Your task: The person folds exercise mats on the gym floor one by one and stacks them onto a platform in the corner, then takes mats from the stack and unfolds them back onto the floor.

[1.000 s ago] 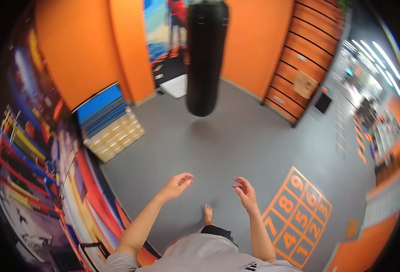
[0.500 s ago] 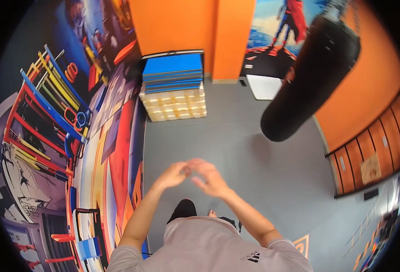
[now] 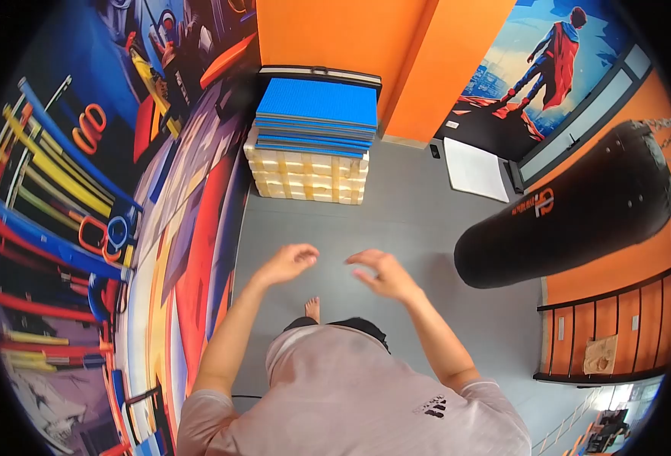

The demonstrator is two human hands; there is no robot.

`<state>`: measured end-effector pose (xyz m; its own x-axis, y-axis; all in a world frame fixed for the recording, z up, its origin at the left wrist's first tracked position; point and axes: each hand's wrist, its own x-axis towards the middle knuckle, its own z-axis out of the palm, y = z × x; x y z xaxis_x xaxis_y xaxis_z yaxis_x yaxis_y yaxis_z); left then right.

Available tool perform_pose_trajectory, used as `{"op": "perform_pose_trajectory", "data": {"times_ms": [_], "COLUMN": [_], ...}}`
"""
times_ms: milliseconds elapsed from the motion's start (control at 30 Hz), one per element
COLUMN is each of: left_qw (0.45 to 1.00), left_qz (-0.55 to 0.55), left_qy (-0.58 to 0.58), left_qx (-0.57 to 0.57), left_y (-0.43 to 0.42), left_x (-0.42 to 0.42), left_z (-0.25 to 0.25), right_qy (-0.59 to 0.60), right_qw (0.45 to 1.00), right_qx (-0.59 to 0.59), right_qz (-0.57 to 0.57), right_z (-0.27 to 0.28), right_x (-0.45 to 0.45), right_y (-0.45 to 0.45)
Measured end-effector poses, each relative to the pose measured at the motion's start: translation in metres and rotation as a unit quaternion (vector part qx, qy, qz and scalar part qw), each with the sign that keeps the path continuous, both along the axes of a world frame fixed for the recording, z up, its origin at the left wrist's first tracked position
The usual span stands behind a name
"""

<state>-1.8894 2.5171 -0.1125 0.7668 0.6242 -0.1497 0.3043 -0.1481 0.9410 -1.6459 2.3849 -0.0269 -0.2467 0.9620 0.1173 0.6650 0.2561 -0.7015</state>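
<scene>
My left hand [image 3: 293,262] is raised in front of my body, fingers loosely curved, with nothing in it. Level with it, my right hand [image 3: 383,273] hangs in the air, fingers and thumb apart and the palm turned inward. A gap lies between the two hands, and neither touches anything. Below them are the grey floor [image 3: 411,342] and one bare foot [image 3: 312,308]. Nearest on the right is a black punching bag [image 3: 571,205], hanging tilted in this view from chains [image 3: 666,137].
Ahead, blue mats [image 3: 316,102] lie piled on taped white foam blocks [image 3: 309,173] by an orange wall [image 3: 320,34]. A white board [image 3: 476,169] rests on the floor. A rack of coloured bands [image 3: 61,159] shows at left, wooden wall bars [image 3: 609,330] at right.
My hands have moved apart from being close together. The view has shifted, so the punching bag now appears farther right and the bare foot shows more fully.
</scene>
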Motion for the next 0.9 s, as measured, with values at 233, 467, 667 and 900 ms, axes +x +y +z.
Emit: {"op": "perform_pose_trajectory", "data": {"times_ms": [233, 467, 667, 900], "left_qw": [0.992, 0.991, 0.983, 0.963], "left_qz": [0.116, 0.135, 0.174, 0.259], "left_qy": [-0.042, -0.002, 0.061, 0.057], "left_qx": [0.037, 0.0, -0.021, -0.048], "left_y": [0.169, 0.289, 0.385, 0.494], "left_x": [0.048, 0.099, 0.114, 0.108], "left_z": [0.046, 0.012, 0.003, -0.027], "right_qy": [0.2, 0.299, 0.337, 0.334], "right_qw": [0.94, 0.905, 0.875, 0.883], "right_qx": [-0.027, -0.053, -0.084, -0.155], "right_qz": [-0.274, -0.298, -0.338, -0.29], "right_z": [-0.062, -0.104, -0.135, -0.142], "right_x": [0.113, 0.184, 0.251, 0.278], "right_y": [0.085, 0.216, 0.352, 0.461]}}
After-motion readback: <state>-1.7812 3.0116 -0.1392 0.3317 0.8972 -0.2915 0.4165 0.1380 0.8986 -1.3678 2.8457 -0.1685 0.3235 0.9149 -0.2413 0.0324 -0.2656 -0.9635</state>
